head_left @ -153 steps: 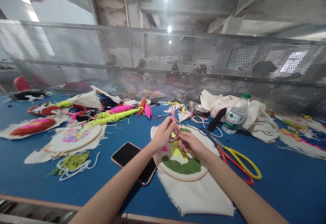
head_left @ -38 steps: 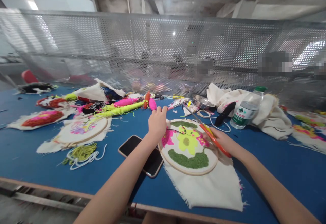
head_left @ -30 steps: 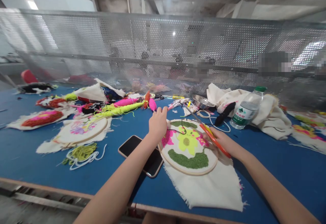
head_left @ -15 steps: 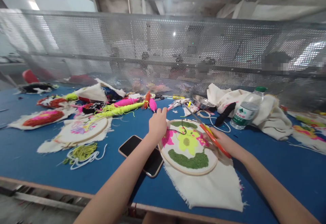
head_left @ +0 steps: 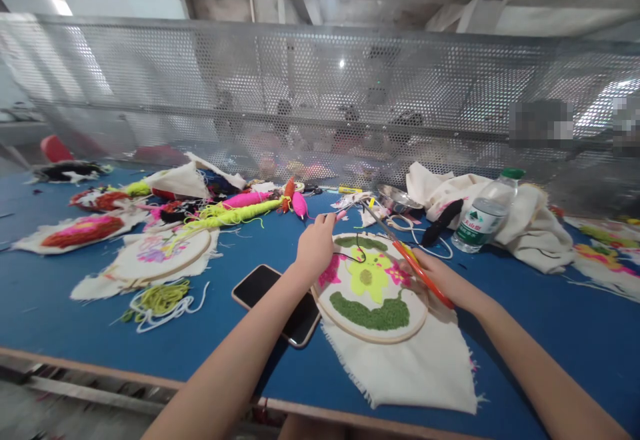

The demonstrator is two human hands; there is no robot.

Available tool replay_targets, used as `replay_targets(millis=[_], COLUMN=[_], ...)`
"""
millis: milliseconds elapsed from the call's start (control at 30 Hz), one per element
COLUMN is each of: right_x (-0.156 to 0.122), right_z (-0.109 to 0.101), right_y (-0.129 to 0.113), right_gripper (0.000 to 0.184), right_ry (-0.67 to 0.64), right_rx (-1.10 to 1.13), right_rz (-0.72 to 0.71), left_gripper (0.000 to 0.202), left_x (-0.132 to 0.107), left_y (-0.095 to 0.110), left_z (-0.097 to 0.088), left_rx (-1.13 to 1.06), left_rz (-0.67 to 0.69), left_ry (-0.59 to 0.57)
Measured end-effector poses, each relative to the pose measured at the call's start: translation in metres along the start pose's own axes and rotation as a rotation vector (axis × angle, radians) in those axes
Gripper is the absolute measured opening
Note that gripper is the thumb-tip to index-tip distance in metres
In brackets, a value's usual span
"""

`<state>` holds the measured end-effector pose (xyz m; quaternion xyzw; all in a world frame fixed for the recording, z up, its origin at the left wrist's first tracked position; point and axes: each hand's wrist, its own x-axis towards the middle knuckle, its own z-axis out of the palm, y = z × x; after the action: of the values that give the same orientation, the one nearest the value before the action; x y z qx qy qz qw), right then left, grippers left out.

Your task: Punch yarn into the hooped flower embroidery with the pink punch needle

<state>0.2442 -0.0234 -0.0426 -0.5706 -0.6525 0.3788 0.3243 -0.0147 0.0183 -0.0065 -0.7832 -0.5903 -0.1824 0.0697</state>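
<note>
My left hand (head_left: 317, 245) is closed in a pinch at the upper left of the round embroidery hoop (head_left: 373, 341). From its fingertips sticks a thin tool with a pink end (head_left: 341, 215); its kind is unclear. Orange-handled scissors (head_left: 423, 275) are gripped in my right hand (head_left: 443, 280), their blades pointing up and left over the hoop's far rim. Stretched in the hoop, white cloth (head_left: 405, 380) bears a yellow flower, pink flowers and green leaf shapes. A loose black yarn (head_left: 357, 258) curls across the stitching near my left hand.
A phone (head_left: 255, 287) lies under my left forearm, partly beneath the hoop. Left are another hooped embroidery (head_left: 165, 257), a green yarn bundle (head_left: 163, 299) and bright yarn skeins (head_left: 245, 212). A water bottle (head_left: 480, 217) stands right, beside crumpled cloth (head_left: 535, 233). A perforated metal screen (head_left: 310, 93) rises behind.
My left hand has shifted slightly to the right, with the pink-ended tool moving along. My right hand and the scissors have stayed almost in place.
</note>
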Motion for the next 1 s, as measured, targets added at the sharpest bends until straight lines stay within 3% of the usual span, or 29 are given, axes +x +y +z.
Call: replay_targets(millis=[367, 633, 1000], right_x=[-0.0014, -0.0003, -0.0016], right_z=[-0.0005, -0.0019, -0.0043], right_y=[0.0002, -0.0004, -0.0069], right_gripper=[0.034, 0.036, 0.034], right_ry=[-0.006, 0.025, 0.014], right_rx=[0.072, -0.011, -0.101], right_rz=[-0.005, -0.072, -0.06], left_gripper=[0.025, 0.027, 0.028], left_x=[-0.0005, -0.0008, -0.0008], left_y=[0.0004, 0.0023, 0.0027], left_z=[0.0027, 0.0002, 0.0002], left_rx=[-0.015, -0.044, -0.053], left_rz=[0.051, 0.05, 0.047], left_ry=[0.048, 0.026, 0.006])
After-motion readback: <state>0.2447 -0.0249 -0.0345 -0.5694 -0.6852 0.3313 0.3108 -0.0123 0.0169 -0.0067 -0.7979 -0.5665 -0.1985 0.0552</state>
